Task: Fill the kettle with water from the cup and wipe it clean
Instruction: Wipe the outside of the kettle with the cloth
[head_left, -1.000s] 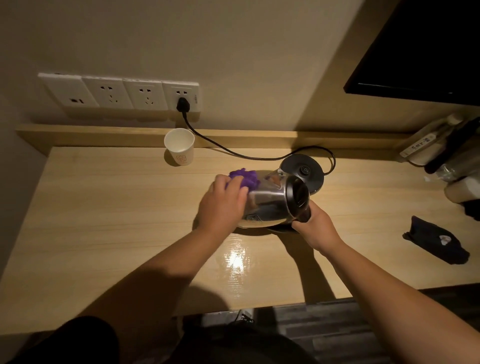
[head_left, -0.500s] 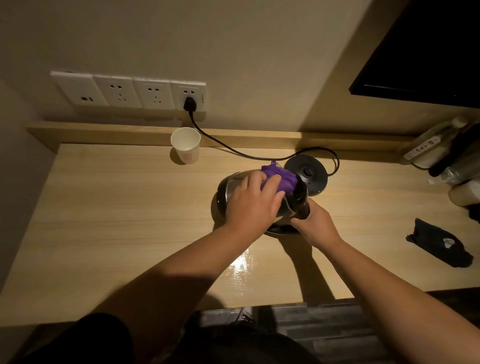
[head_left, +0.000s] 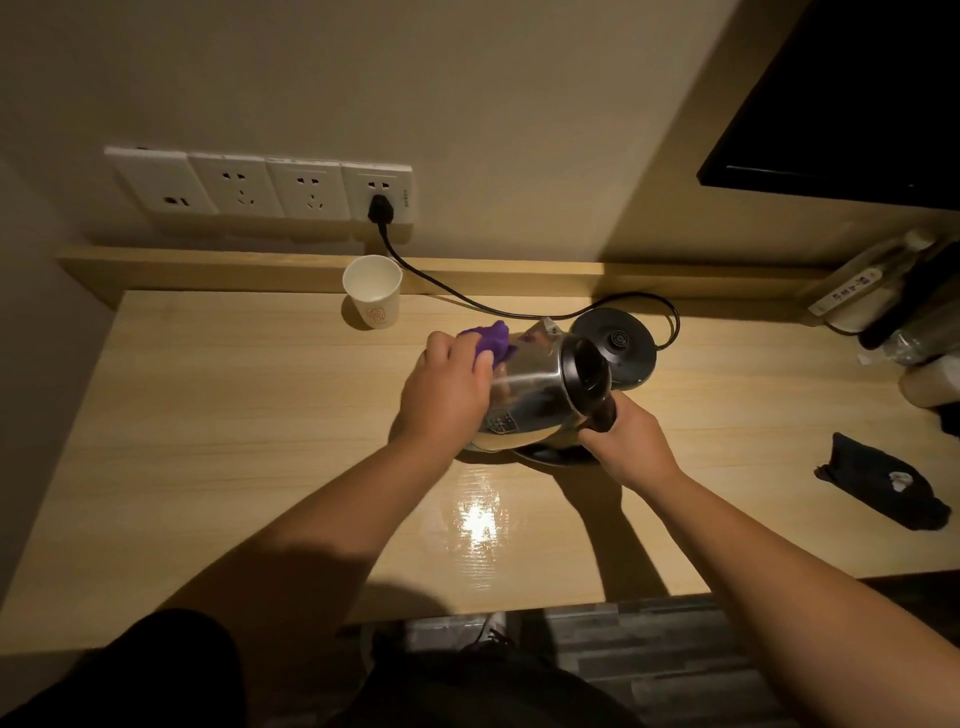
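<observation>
Wood-grain desk runs across the frame below us, a bright glare patch on it just in front of our forearms. Our right hand is nearest, its fingers wrapped round the dark handle of the steel kettle, which we hold tipped on its side just above the desk, the black lid end turned to our right and the spout pointing away from us. Directly under the kettle a dark, flat round thing shows at the desk surface; we cannot tell what it is. Our left hand sits just left of the right one, laid over the kettle's shiny body on its base end, fingers curled round a purple cloth and pressing it against the metal. So the kettle lies between our two hands, touched by both, the cloth on its far left flank.

Just beyond the kettle, a little to the right and apart from it, the black power base sits flat on the desk. Its black cord loops behind it and runs left along the back ledge up to a plug in the rightmost of four white wall sockets. A white paper cup stands upright near the back ledge, behind and left of our left hand, well apart from the kettle. Far right on the desk lies a black bundle of fabric, and bottles crowd the far right corner, too dim to tell apart
</observation>
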